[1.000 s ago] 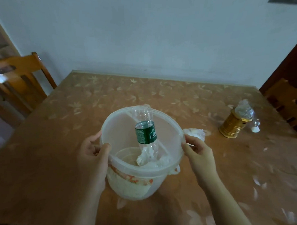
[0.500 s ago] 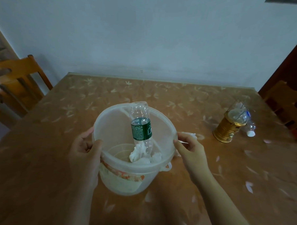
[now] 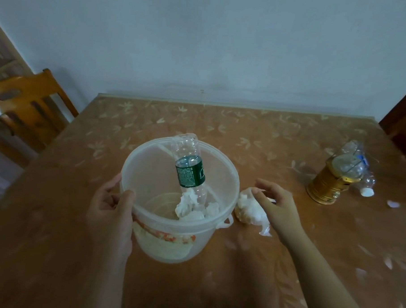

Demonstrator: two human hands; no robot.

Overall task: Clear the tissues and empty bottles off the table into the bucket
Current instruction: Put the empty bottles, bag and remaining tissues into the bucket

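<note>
I see the bucket point(image 3: 178, 236) standing near the front middle of the table point(image 3: 256, 137), with much free surface behind it up to the far edge. My left hand point(image 3: 112, 210) is closed on its left rim. Inside are a green-label bottle point(image 3: 189, 170) and tissues point(image 3: 191, 208). My right hand point(image 3: 277, 207) is spread, fingers loose, touching a crumpled tissue point(image 3: 249, 208) just beside the bucket's right wall. Another bottle point(image 3: 361, 170) lies far right, behind a gold can point(image 3: 328, 187).

left hand point(image 3: 111, 210) grips the rim of the clear bucket point(image 3: 226, 178), green-label bottle point(image 3: 190, 170) and crumpled tissues point(image 3: 192, 208) already inside. right hand point(image 3: 276, 208) hovers over a tissue wad point(image 3: 249, 208) just beside it, fingers loosely spread. Another bottle point(image 3: 362, 174) lies by the gold can point(image 3: 328, 186)
</note>
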